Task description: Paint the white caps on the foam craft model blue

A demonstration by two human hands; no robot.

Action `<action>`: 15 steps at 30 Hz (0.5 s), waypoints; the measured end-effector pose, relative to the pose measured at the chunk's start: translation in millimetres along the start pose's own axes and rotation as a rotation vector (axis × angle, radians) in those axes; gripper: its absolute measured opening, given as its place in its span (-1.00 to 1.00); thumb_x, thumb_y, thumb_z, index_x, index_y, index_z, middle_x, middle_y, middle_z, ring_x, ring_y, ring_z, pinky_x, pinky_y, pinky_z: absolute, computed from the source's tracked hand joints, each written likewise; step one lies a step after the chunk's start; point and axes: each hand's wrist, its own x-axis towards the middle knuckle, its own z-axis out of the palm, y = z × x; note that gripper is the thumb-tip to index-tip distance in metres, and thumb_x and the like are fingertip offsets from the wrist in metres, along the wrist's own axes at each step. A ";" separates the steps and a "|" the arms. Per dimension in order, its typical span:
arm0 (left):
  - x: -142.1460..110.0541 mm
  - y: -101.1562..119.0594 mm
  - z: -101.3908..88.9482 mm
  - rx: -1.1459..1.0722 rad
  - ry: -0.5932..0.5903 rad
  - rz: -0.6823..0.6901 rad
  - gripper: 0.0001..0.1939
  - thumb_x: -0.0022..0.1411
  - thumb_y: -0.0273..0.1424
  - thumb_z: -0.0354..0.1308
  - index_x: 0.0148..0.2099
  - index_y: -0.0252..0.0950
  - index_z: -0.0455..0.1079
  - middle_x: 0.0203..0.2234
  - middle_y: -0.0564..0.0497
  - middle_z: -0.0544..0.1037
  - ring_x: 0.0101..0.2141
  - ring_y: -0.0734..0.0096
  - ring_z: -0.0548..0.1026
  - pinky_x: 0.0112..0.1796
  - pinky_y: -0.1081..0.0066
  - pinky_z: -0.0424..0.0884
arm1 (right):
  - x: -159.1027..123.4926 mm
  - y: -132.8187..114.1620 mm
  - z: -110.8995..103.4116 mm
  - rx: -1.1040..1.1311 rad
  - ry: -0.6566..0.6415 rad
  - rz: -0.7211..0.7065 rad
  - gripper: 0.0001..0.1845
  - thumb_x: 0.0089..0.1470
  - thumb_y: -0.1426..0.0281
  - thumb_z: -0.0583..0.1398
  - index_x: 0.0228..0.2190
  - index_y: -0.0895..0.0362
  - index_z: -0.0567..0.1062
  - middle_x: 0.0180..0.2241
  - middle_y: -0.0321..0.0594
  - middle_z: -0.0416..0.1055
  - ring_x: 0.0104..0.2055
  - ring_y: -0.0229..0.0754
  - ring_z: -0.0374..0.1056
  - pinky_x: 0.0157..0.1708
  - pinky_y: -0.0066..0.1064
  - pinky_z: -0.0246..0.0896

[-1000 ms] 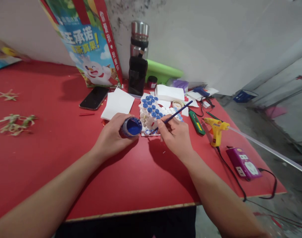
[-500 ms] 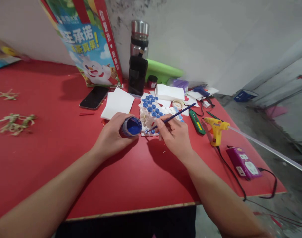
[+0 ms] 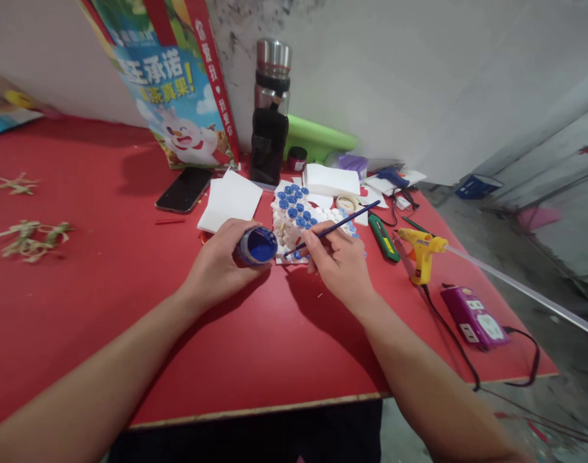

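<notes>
My left hand (image 3: 221, 257) is wrapped round a small jar of blue paint (image 3: 261, 247), tilted so that its open mouth faces me. Between the fingers of my right hand (image 3: 339, 260) is a thin dark blue paintbrush (image 3: 354, 215). Its tip meets the front left corner of a white craft piece (image 3: 283, 222) covered in small round knobs. Many knobs toward the back are blue, while others are white. Part of the craft piece is hidden behind my right hand.
White paper sheets (image 3: 231, 200), a phone (image 3: 184, 189) and a flask (image 3: 271, 109) stand or lie behind. A green utility knife (image 3: 384, 238), yellow glue gun (image 3: 422, 251) and purple power box (image 3: 473, 318) are at right. Straw pieces (image 3: 33, 241) lie left on the red table (image 3: 255, 360).
The brush tip has shifted very slightly to the left at the craft piece's corner. Both hands keep nearly the same place and grip.
</notes>
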 end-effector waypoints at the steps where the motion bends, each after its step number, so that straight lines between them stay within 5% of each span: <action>1: 0.1 0.6 -0.1 -0.001 -0.001 -0.007 -0.59 0.27 -0.24 0.41 0.12 -0.20 0.52 0.02 -0.14 0.67 0.07 -0.02 0.63 0.12 0.03 0.58 | -0.3 -0.6 0.1 -0.009 -0.011 -0.003 -0.68 0.45 0.09 0.22 -0.27 0.05 0.50 -0.47 -0.29 0.56 -0.54 -0.27 0.40 -0.50 -0.39 0.31; 15: -0.2 -0.4 0.4 0.005 0.002 0.007 -0.59 0.26 -0.25 0.41 0.12 -0.21 0.52 0.02 -0.14 0.67 0.07 -0.02 0.63 0.11 0.07 0.58 | -1.1 -3.5 -0.5 -0.050 -0.022 -0.016 -0.70 0.45 0.13 0.22 -0.29 0.05 0.50 -0.48 -0.29 0.56 -0.53 -0.26 0.42 -0.47 -0.39 0.31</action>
